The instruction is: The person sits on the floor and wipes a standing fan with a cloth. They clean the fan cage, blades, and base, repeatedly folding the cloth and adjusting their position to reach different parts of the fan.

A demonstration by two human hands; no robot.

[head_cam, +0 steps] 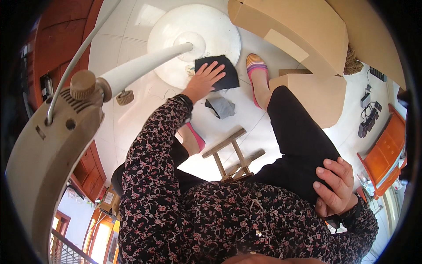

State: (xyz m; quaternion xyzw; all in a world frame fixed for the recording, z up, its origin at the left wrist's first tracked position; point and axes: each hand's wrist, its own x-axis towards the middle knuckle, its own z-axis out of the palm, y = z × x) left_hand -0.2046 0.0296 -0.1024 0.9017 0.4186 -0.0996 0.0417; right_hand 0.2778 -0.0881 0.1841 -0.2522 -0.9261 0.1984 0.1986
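My left hand (206,79) lies palm down with spread fingers on a piece of black cloth (229,77). That cloth overlaps the front rim of the round white base (165,29) of a floor stand. Just below the hand, a folded grey and black cloth piece (223,107) sits on the tiled floor. Bent fingers of my right hand (338,186) rest on the black trousers (293,132) at my right thigh, with no object visible in them.
The stand's white pole (145,69) slants to a beige head (49,132) at my left. Open cardboard boxes (306,95) stand ahead on the right. A wooden stool (230,151) is between my legs. Several black power adapters (369,120) lie farther right, near a reddish wooden piece of furniture (384,148).
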